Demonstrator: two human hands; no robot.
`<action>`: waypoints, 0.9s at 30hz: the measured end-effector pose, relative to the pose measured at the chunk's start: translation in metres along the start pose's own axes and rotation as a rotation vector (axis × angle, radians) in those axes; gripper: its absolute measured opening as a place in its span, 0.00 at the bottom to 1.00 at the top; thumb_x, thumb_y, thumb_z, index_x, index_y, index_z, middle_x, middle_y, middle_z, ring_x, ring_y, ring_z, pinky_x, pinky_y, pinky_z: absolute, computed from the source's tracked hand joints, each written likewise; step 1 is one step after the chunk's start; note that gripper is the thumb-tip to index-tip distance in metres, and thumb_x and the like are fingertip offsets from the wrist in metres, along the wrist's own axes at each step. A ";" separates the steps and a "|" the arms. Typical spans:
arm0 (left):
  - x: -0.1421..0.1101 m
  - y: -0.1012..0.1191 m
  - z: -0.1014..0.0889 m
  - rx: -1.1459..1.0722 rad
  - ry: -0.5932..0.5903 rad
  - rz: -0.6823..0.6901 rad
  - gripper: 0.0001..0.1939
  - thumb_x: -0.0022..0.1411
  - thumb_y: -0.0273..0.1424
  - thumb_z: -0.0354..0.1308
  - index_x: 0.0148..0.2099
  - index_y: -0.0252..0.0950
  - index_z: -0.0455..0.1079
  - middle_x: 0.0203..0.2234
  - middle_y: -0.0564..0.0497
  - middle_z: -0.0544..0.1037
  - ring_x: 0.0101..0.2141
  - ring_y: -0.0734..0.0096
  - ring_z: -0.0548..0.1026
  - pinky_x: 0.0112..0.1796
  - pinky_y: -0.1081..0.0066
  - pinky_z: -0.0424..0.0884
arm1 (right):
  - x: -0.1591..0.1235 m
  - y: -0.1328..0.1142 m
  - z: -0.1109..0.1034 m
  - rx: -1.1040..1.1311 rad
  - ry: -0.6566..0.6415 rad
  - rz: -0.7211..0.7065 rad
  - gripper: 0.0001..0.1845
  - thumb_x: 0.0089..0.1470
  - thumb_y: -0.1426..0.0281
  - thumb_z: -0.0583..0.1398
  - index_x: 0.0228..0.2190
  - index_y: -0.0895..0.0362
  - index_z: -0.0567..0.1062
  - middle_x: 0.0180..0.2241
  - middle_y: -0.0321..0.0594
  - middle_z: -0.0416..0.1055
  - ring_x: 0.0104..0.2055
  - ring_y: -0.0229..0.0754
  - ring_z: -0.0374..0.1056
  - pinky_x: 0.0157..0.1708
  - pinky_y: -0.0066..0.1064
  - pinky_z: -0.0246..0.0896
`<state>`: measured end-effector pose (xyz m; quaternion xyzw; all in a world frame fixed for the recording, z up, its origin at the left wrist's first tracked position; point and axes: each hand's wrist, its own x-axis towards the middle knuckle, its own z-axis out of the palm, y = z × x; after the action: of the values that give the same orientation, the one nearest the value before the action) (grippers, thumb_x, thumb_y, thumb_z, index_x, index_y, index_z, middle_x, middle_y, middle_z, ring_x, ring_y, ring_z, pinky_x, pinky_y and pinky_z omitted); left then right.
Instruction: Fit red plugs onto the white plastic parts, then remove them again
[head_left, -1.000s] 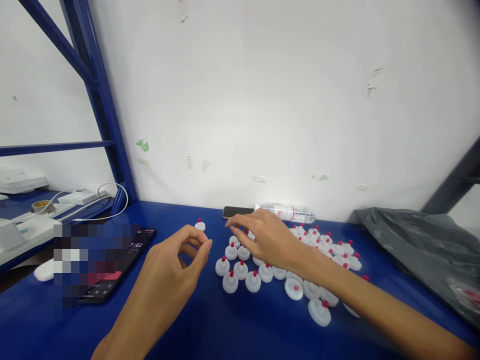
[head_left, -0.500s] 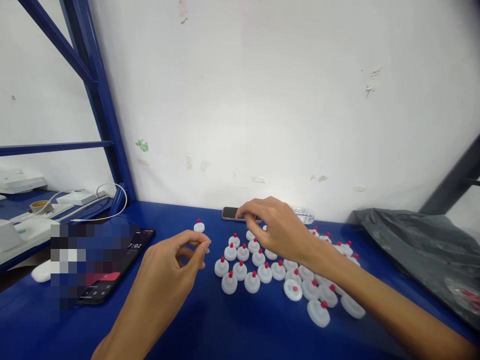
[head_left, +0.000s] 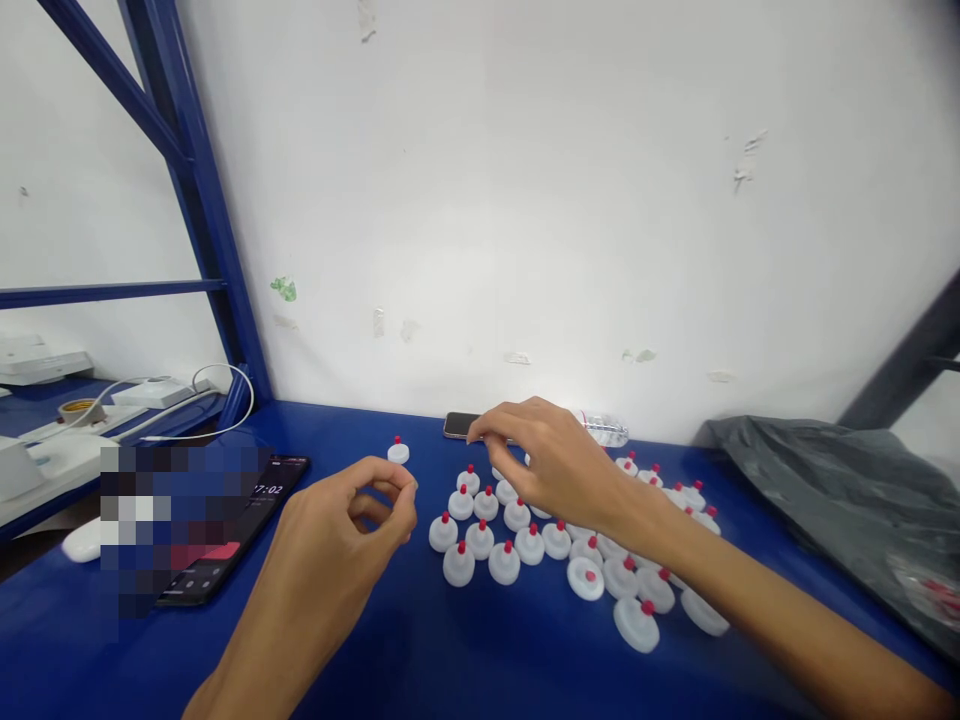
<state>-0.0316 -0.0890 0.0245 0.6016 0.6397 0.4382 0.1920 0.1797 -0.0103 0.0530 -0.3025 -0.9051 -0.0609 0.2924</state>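
While both hands hover over the blue tabletop (head_left: 420, 640), white domed caps with red tips (head_left: 458, 566) spread from 2 to 4 o'clock of the left hand (head_left: 341, 535). Caps: round, translucent, wide-based, short red nub on top. Most stand upright, nub at 12 o'clock, long axis near vertical; one front cap (head_left: 585, 578) turns its nub toward the camera, another (head_left: 636, 625) leans, nub toward 1 o'clock. Lone cap (head_left: 398, 454) upright, 1 o'clock of left hand. Left thumb and index pinched together; can't tell if anything's between. Right hand (head_left: 566, 465) loosely curled, thumb and fingers apart, above the caps, near the black smartphone (head_left: 460, 426) at 10 o'clock.
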 end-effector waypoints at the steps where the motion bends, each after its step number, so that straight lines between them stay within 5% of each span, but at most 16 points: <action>1: 0.000 0.000 0.000 -0.005 0.000 -0.002 0.12 0.57 0.43 0.59 0.33 0.41 0.73 0.18 0.55 0.79 0.22 0.66 0.79 0.18 0.75 0.59 | 0.000 0.000 0.000 0.000 -0.001 -0.002 0.14 0.64 0.75 0.53 0.42 0.54 0.78 0.40 0.38 0.80 0.38 0.41 0.72 0.42 0.36 0.62; 8: -0.002 -0.002 0.000 -0.010 -0.049 0.001 0.17 0.59 0.50 0.58 0.38 0.42 0.75 0.18 0.56 0.78 0.15 0.73 0.67 0.14 0.75 0.51 | 0.000 0.001 0.002 0.004 -0.002 -0.013 0.14 0.63 0.75 0.53 0.42 0.54 0.78 0.41 0.37 0.80 0.38 0.41 0.72 0.42 0.36 0.62; 14: -0.001 -0.004 0.000 -0.012 -0.048 -0.005 0.20 0.60 0.52 0.57 0.39 0.42 0.75 0.17 0.56 0.77 0.14 0.75 0.60 0.16 0.75 0.54 | 0.000 0.001 0.002 0.004 -0.016 -0.015 0.14 0.63 0.76 0.53 0.41 0.54 0.78 0.40 0.36 0.80 0.37 0.40 0.71 0.42 0.36 0.61; 27: -0.001 -0.008 -0.001 0.016 -0.041 0.012 0.20 0.64 0.51 0.53 0.42 0.42 0.76 0.20 0.55 0.79 0.17 0.72 0.68 0.19 0.74 0.60 | -0.001 0.000 0.006 0.014 -0.044 -0.032 0.14 0.62 0.77 0.54 0.40 0.54 0.78 0.36 0.34 0.80 0.35 0.38 0.70 0.41 0.35 0.60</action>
<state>-0.0366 -0.0894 0.0181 0.6159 0.6355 0.4216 0.1975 0.1772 -0.0089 0.0476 -0.2871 -0.9165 -0.0524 0.2735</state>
